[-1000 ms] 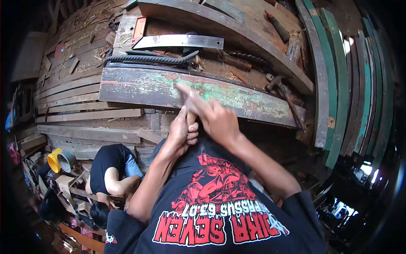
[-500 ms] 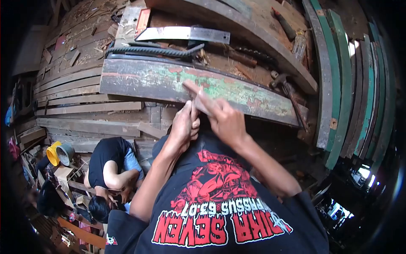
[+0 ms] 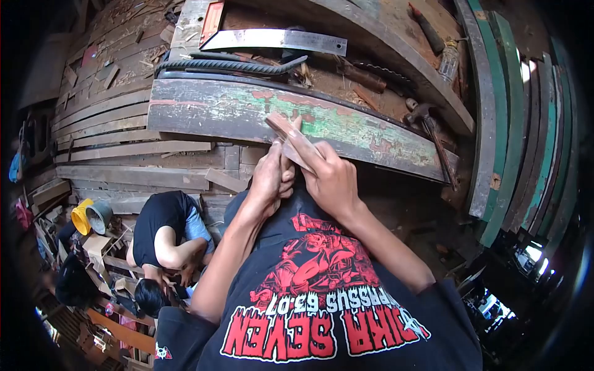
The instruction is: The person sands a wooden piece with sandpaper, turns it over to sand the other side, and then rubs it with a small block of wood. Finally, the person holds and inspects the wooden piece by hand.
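My right hand (image 3: 332, 179) is closed around a flat strip of wood (image 3: 286, 131), its fingers stretched along it and its far end angled up to the left. Against it, my left hand (image 3: 272, 176) makes a fist with the thumb uppermost. A thin wooden stick (image 3: 297, 122) shows its pale tip behind the strip, in line with the left fist; most of it is hidden. Just beyond both hands lies a thick beam (image 3: 204, 108) with peeling green paint, which the strip's end overlaps in this view.
Behind the beam are a try square (image 3: 309, 42), a twisted steel bar (image 3: 235, 65), a hammer (image 3: 427, 117) and a chisel-like tool (image 3: 427, 28). Long green boards (image 3: 510, 123) stand at right. Another person (image 3: 164, 241) bends over at lower left, near a yellow bucket (image 3: 81, 216).
The flat strip in my right hand has tilted and shifted slightly, so the thin stick's tip now shows behind it. Both hands stay close together; the view has shifted a little.
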Motion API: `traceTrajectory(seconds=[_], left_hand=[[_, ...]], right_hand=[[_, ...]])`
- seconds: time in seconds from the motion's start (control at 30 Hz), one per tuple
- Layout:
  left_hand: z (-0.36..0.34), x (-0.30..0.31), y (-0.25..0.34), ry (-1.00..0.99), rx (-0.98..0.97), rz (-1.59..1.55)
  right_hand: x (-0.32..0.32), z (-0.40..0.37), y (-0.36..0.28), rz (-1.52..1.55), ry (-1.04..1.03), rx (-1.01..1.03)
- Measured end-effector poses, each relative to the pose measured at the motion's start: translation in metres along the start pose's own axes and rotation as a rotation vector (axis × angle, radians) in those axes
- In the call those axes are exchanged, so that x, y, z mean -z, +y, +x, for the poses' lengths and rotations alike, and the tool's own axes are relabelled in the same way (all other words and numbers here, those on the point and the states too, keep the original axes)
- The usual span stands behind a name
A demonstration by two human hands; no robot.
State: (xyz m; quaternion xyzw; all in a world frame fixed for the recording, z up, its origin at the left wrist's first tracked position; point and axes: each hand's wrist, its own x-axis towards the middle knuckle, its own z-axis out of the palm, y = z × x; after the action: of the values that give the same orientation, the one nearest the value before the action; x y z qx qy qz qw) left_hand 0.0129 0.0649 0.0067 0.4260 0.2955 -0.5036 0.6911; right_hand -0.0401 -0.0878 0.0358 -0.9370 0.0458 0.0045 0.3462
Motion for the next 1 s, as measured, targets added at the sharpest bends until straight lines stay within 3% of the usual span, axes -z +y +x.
traceTrajectory(seconds=[0.1, 0.23, 0.37, 0.53, 0.67, 0.8, 0.93, 1.0], left_hand=[[-0.001, -0.003, 0.006, 0.019, 0.053, -0.052], [-0.001, -0.003, -0.001, -0.022, -0.022, 0.005], [0.001, 0.004, -0.003, -0.126, -0.004, -0.019], [0.002, 0.007, -0.008, -0.151, -0.139, 0.004], [-0.002, 0.005, 0.0, -0.169, 0.0, -0.091], [-0.001, 0.007, 0.002, -0.212, 0.017, -0.122], [-0.002, 0.003, 0.003, -0.195, 0.078, -0.205], [-0.001, 0.007, 0.005, -0.227, 0.051, -0.154]], right_hand=[[-0.016, 0.035, -0.001, -0.066, 0.124, -0.041], [0.0, 0.008, -0.012, -0.067, -0.032, -0.073], [-0.014, 0.037, -0.002, -0.137, 0.154, -0.087], [-0.007, 0.003, -0.001, -0.03, 0.061, 0.012], [-0.018, 0.044, 0.006, -0.251, 0.081, -0.092], [-0.008, 0.005, -0.002, -0.163, 0.058, -0.043], [-0.022, 0.037, 0.007, -0.325, 0.124, -0.097], [-0.015, 0.009, -0.001, -0.211, 0.104, -0.112]])
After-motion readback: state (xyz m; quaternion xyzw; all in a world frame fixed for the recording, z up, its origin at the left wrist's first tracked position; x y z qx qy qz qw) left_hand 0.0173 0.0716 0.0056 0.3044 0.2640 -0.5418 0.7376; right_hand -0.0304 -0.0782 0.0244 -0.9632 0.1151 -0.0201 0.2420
